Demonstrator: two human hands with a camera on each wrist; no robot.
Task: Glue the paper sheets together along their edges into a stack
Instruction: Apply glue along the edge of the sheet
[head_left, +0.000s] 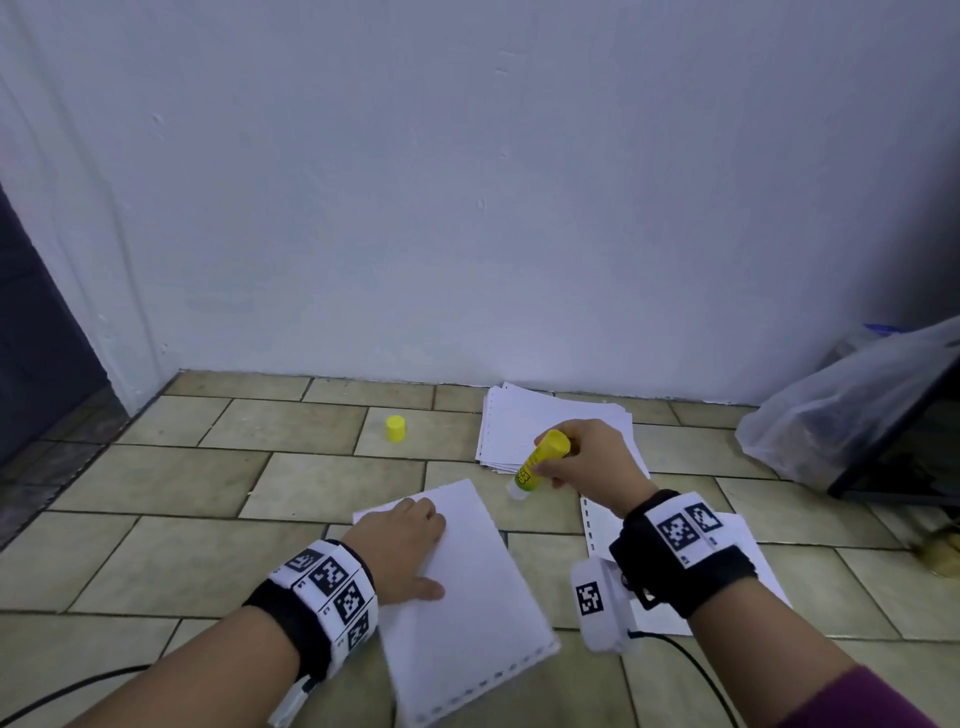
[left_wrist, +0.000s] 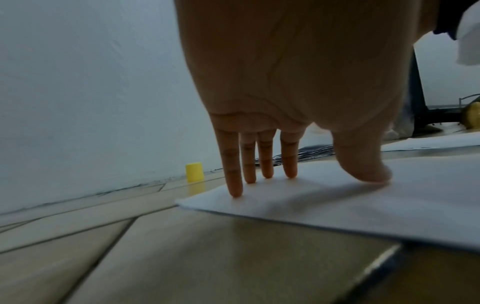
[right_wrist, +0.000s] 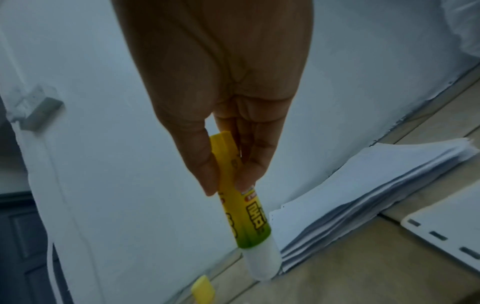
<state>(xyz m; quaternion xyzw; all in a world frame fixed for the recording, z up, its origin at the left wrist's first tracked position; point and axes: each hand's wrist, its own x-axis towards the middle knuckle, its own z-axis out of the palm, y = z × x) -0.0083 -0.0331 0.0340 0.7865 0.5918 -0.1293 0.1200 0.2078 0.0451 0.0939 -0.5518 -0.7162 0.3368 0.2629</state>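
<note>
A white paper sheet (head_left: 467, 582) with a punched lower edge lies on the tiled floor in front of me. My left hand (head_left: 410, 540) presses on its upper left part with straight fingers (left_wrist: 235, 185). My right hand (head_left: 582, 457) grips an uncapped yellow glue stick (head_left: 540, 460), white tip down, held above the floor just right of the sheet's top corner. In the right wrist view the glue stick (right_wrist: 249, 222) is pinched between thumb and fingers. A stack of white sheets (head_left: 519, 431) lies behind the right hand. Another punched sheet (head_left: 602, 525) lies under my right wrist.
The yellow glue cap (head_left: 396, 428) stands on a tile near the wall, also visible as the cap (left_wrist: 194, 172) in the left wrist view. A translucent plastic bag (head_left: 841, 405) and a dark frame sit at the right. A black cable (head_left: 691, 665) runs under my right forearm.
</note>
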